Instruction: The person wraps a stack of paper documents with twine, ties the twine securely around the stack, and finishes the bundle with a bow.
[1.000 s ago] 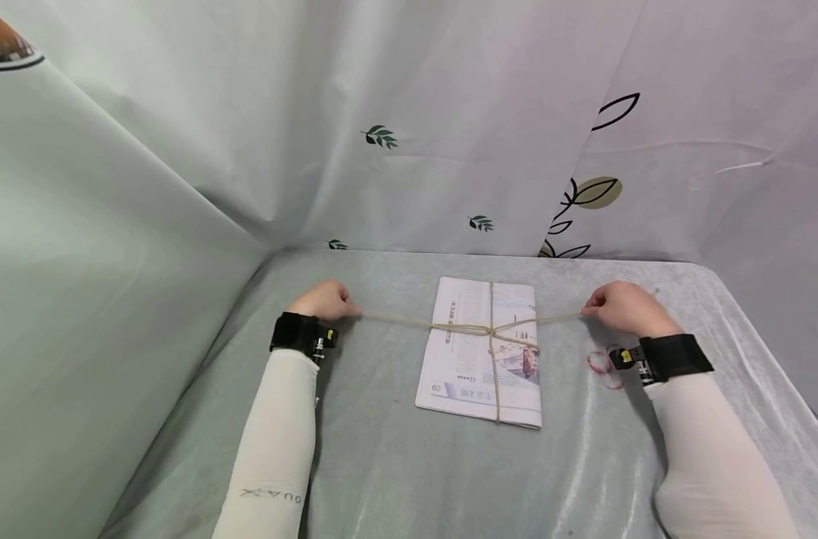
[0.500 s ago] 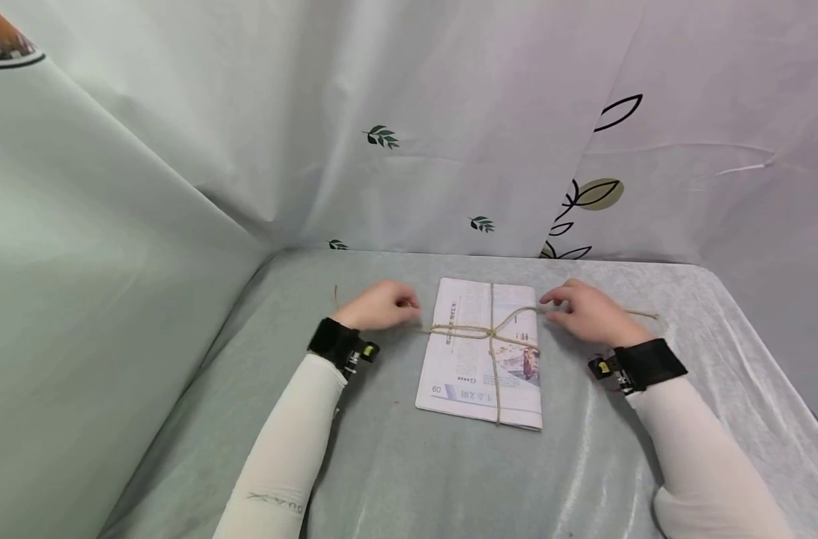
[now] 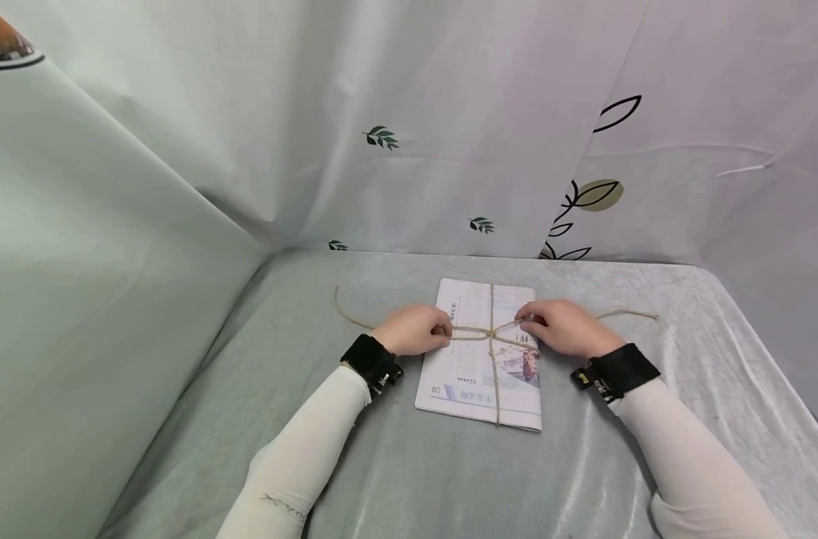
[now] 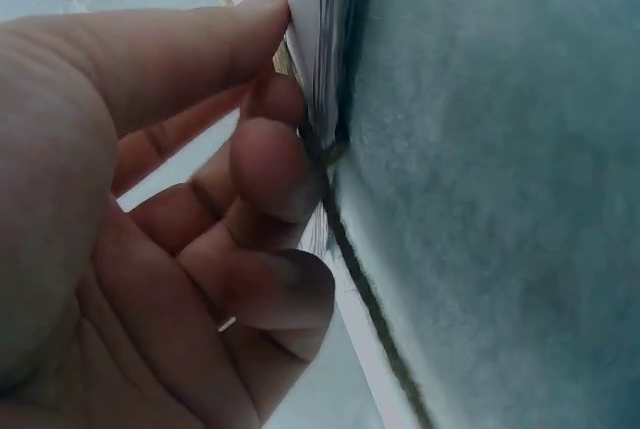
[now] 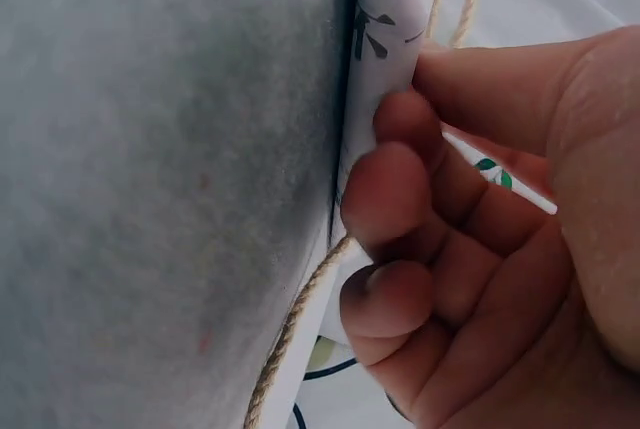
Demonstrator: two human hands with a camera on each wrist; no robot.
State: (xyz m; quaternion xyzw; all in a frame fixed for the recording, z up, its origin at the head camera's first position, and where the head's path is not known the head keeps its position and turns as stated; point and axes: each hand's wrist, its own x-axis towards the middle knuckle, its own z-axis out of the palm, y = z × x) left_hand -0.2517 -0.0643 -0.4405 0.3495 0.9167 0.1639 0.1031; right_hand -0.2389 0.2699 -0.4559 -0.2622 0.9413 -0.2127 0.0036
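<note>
A folded newspaper bundle (image 3: pixel 472 374) lies on the table, with twine (image 3: pixel 495 382) running lengthwise and crosswise over it and meeting in a knot near the middle. My left hand (image 3: pixel 414 329) is at the bundle's left edge, its thumb and index finger pinching the twine left of the knot. At the right edge, my right hand (image 3: pixel 563 326) pinches the other twine end between thumb and fingertips. In the left wrist view the twine (image 4: pixel 365 279) passes below the fingers along the paper edge. The right wrist view shows twine (image 5: pixel 290 334) trailing from under the curled fingers.
Loose twine tails lie on the grey table cover (image 3: pixel 409 464) beyond each hand. A white curtain with leaf prints (image 3: pixel 415 195) stands behind the table, and a pale cloth wall (image 3: pixel 112 299) rises at the left.
Both hands have come inward from the far twine ends, which they let go, to the bundle's two side edges. Both now pinch the twine close to the knot; the newspaper bundle stays in place.
</note>
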